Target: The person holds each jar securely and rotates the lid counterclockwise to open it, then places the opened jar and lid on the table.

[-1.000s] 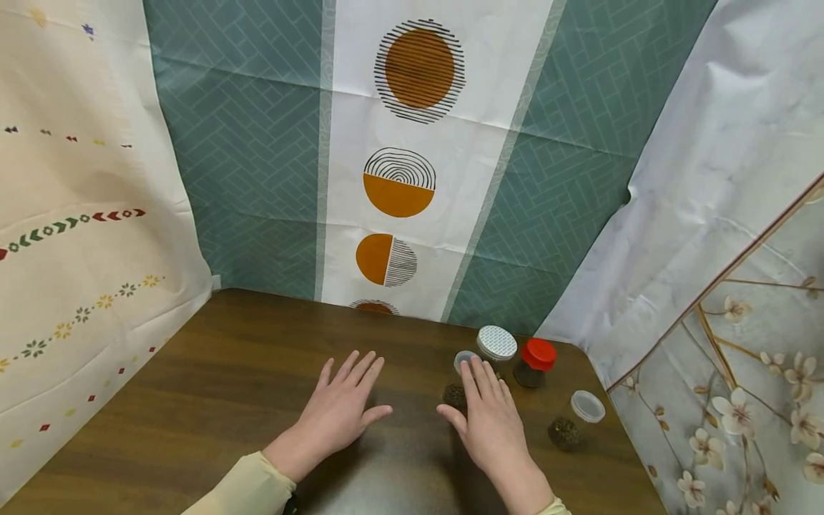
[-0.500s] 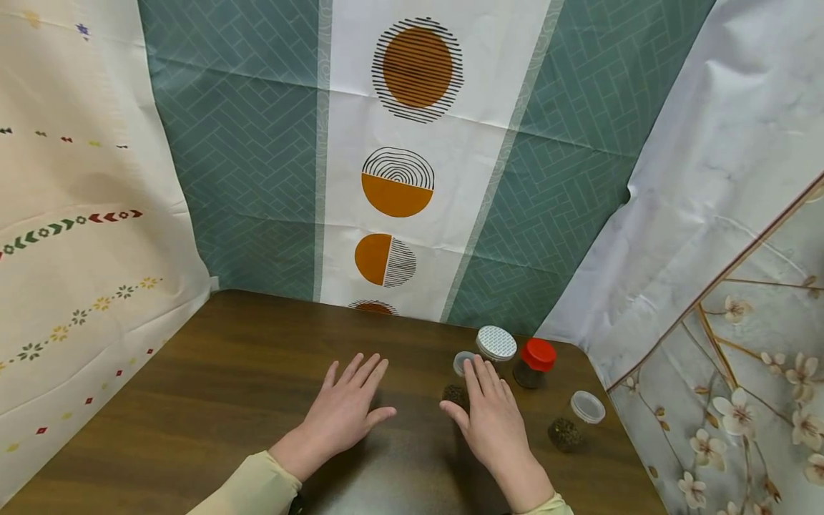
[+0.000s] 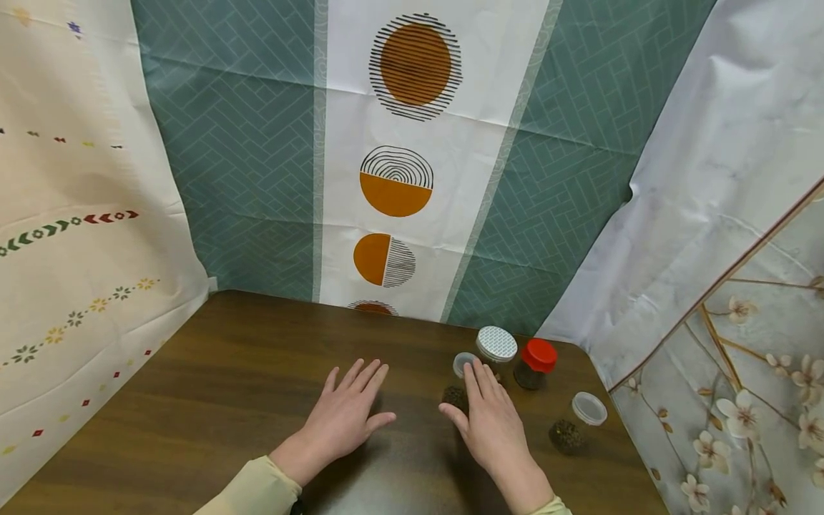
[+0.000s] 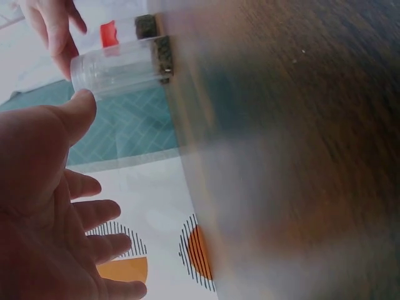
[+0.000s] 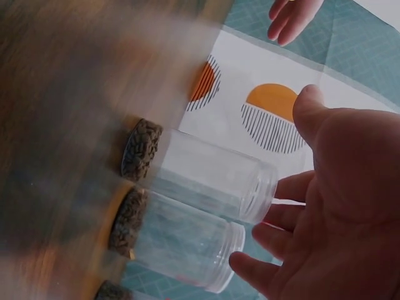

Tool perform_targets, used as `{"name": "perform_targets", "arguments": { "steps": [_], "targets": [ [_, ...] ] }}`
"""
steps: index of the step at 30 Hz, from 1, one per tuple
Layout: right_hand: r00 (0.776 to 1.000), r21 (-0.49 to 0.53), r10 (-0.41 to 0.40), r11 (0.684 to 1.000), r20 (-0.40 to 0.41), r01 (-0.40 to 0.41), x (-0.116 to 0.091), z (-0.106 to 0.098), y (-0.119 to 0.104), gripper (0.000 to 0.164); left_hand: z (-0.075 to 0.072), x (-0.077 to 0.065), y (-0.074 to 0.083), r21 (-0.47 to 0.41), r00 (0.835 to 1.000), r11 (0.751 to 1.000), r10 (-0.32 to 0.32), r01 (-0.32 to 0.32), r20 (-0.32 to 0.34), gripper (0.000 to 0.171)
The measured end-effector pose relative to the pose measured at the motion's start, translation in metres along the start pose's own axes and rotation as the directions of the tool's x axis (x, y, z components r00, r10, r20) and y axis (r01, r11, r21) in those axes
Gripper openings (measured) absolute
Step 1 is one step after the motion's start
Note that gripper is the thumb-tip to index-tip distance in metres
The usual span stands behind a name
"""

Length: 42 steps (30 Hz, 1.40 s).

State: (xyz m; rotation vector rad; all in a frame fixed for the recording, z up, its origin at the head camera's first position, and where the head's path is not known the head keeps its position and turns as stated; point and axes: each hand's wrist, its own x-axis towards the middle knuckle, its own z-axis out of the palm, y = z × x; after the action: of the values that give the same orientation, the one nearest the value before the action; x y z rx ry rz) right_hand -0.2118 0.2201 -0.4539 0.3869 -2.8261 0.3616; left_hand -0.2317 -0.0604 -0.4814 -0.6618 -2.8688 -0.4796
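Observation:
My left hand (image 3: 344, 411) is held palm down over the left-middle of the wooden table (image 3: 212, 400), fingers straight and thumb spread, holding nothing. To its right my right hand (image 3: 496, 422) is also stretched flat, and it partly covers a clear jar (image 3: 454, 398) with dark brown pellets at its bottom. In the right wrist view, the fingertips are right by the tops of two such clear jars, one (image 5: 200, 165) beside the other (image 5: 181, 237). The left wrist view has a clear jar (image 4: 119, 65) beyond the left thumb.
Behind the right hand stands a jar with a white patterned lid (image 3: 496, 343). Beside it is a red-lidded jar (image 3: 537, 357). Farther right, near the table's edge, is another clear jar (image 3: 566, 435) with dark contents. Patterned cloths (image 3: 257, 179) hang around the table.
Both hands stay stretched out, with only a slight shift of the left hand to the right. The camera view drifts a little; the jars stay in place.

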Motion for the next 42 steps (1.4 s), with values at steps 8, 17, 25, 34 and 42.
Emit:
{"name": "perform_targets", "arguments": {
  "steps": [8,17,25,34,42],
  "targets": [
    [1.000,0.015,-0.009,1.000,0.017,0.009,-0.001,-0.002,-0.003,0.090,0.001,0.000,-0.001,-0.013,1.000,1.000,-0.001,0.001,-0.004,0.085],
    [0.999,0.023,-0.041,0.999,0.017,0.040,-0.004,-0.001,-0.007,0.088,0.002,-0.002,-0.002,-0.042,1.000,0.999,-0.004,0.004,0.001,0.084],
    [0.996,0.018,-0.092,0.996,-0.001,0.092,-0.004,0.000,-0.014,0.086,0.002,-0.003,-0.006,-0.062,1.000,0.998,-0.009,0.010,0.007,0.084],
    [0.990,0.013,-0.138,0.990,0.001,0.138,-0.005,0.001,-0.024,0.086,0.003,-0.004,-0.007,-0.089,1.000,0.996,-0.004,0.004,0.008,0.084],
    [0.983,0.004,-0.181,0.983,0.011,0.181,-0.006,0.002,-0.032,0.088,0.003,-0.006,-0.008,-0.147,1.000,0.989,0.002,0.002,0.026,0.083]
  ]
}}
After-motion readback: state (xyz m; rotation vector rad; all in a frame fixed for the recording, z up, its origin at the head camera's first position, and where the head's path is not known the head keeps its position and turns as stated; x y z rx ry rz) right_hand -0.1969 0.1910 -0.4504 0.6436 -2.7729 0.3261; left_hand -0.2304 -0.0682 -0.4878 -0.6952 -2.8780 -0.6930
